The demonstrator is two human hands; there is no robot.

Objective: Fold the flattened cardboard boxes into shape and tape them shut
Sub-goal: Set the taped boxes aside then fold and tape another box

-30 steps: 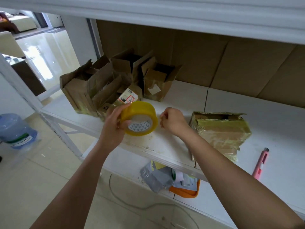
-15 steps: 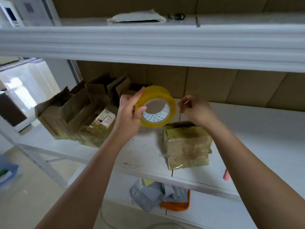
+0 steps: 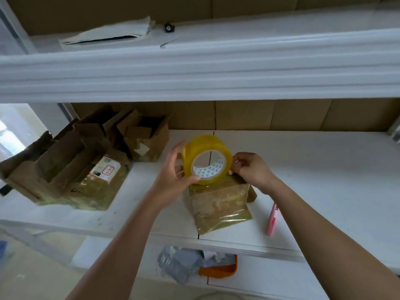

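My left hand [image 3: 173,172] grips the yellow roll of packing tape [image 3: 206,159] above the tape-wrapped brown cardboard box [image 3: 218,204]; right hand [image 3: 249,169] fingers pinch the roll's edge.

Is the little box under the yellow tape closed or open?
Closed: the small box has glossy tape wrapped over its top and no flaps sticking up.

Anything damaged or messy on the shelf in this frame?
Yes. The pile of opened boxes at the left is torn, crumpled and leaning. The small box under the tape roll is wrapped in wrinkled tape. Both hands are on the roll.
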